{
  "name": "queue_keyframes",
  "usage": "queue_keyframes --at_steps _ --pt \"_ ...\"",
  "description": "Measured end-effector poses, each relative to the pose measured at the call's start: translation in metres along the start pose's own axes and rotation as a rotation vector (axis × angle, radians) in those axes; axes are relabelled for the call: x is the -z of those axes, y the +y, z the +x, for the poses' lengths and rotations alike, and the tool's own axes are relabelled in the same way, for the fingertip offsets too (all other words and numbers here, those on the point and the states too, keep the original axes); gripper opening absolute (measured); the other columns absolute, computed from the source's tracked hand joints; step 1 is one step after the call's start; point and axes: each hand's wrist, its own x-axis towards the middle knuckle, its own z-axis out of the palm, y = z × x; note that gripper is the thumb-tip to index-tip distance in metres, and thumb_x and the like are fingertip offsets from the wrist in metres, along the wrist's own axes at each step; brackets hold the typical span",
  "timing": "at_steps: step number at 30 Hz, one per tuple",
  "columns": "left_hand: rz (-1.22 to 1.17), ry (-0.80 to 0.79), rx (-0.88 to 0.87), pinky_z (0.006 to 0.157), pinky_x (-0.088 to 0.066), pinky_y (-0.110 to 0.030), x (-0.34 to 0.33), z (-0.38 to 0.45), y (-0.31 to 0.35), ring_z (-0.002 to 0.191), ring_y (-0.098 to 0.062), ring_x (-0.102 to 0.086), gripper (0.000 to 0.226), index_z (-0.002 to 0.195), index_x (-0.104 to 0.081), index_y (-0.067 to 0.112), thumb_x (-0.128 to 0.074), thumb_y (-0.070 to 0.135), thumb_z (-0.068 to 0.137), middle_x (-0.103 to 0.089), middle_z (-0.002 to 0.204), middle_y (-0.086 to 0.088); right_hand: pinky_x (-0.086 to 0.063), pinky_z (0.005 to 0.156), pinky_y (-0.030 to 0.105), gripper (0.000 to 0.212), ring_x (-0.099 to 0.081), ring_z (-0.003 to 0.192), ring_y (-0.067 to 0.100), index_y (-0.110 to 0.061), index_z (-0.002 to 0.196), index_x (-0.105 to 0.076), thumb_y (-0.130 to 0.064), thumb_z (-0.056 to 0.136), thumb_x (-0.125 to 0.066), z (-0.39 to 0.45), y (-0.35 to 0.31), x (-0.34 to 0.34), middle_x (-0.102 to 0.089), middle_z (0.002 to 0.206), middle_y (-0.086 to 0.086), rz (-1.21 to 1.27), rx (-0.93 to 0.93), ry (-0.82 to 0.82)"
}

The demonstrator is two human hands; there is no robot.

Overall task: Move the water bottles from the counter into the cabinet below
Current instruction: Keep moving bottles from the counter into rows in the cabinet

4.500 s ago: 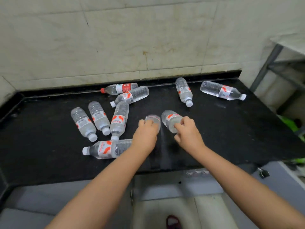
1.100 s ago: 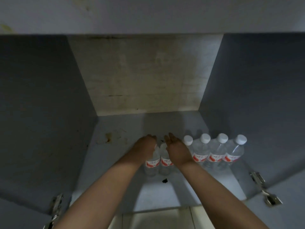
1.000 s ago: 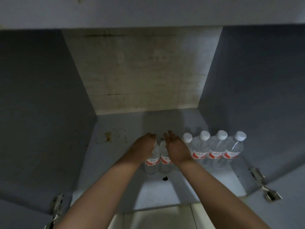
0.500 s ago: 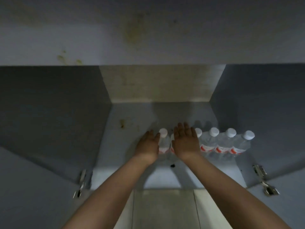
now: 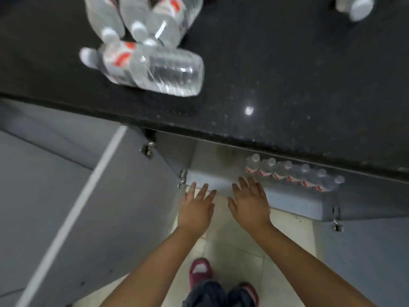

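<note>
Several clear water bottles with red-and-white labels stand upright in a row [image 5: 285, 173] on the cabinet floor [image 5: 217, 178], under the black counter [image 5: 276, 89]. Both hands hover empty in front of the cabinet's lower edge, fingers spread: my left hand [image 5: 195, 208] and my right hand [image 5: 250, 204], which is just left of the row. On the counter above, one bottle [image 5: 150, 67] lies on its side near the front edge. Several more bottles [image 5: 141, 16] lie behind it, and another bottle [image 5: 356, 5] shows at the top right.
The grey left cabinet door [image 5: 106, 207] stands open, with hinges [image 5: 182, 178] at its inner edge. The right door [image 5: 365, 251] is open too. Below me are pale floor tiles [image 5: 230, 262] and my feet in red slippers [image 5: 200, 270].
My hands have let go of the two bottles and pulled back out of the cabinet. My view has risen from the cabinet interior to above the counter.
</note>
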Motion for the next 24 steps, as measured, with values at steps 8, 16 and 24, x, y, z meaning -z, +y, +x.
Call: queue_keyframes --at_steps 8,16,24 --pt "-0.090 0.258 0.130 0.119 -0.019 -0.040 0.141 -0.115 -0.008 0.149 -0.026 -0.009 0.048 0.146 -0.029 0.026 -0.026 0.037 0.099 -0.022 0.158 0.001 -0.060 0.066 0.043 0.039 -0.075 0.084 0.031 -0.011 0.080 -0.078 -0.039 0.054 -0.070 -0.044 -0.040 0.163 -0.078 0.088 0.011 0.062 0.167 0.212" --pt "-0.101 0.500 0.237 0.119 -0.022 -0.038 0.230 -0.140 -0.033 0.148 -0.025 -0.011 0.048 0.146 -0.028 0.024 -0.034 0.034 0.100 -0.024 0.158 0.002 -0.055 0.072 0.058 0.046 -0.070 0.091 0.044 0.001 0.090 -0.074 -0.018 0.051 -0.090 -0.022 -0.049 0.267 -0.074 0.097 0.024 0.120 0.133 0.420" --pt "-0.196 0.405 0.225 0.120 -0.023 -0.035 0.251 -0.098 -0.090 0.149 -0.023 -0.005 0.053 0.148 -0.020 0.027 -0.036 0.039 0.099 -0.015 0.160 0.004 -0.043 0.099 0.056 0.044 -0.053 0.123 0.041 -0.003 0.115 -0.064 -0.019 0.075 -0.073 0.035 -0.084 0.282 -0.060 0.127 0.023 0.088 0.155 0.338"
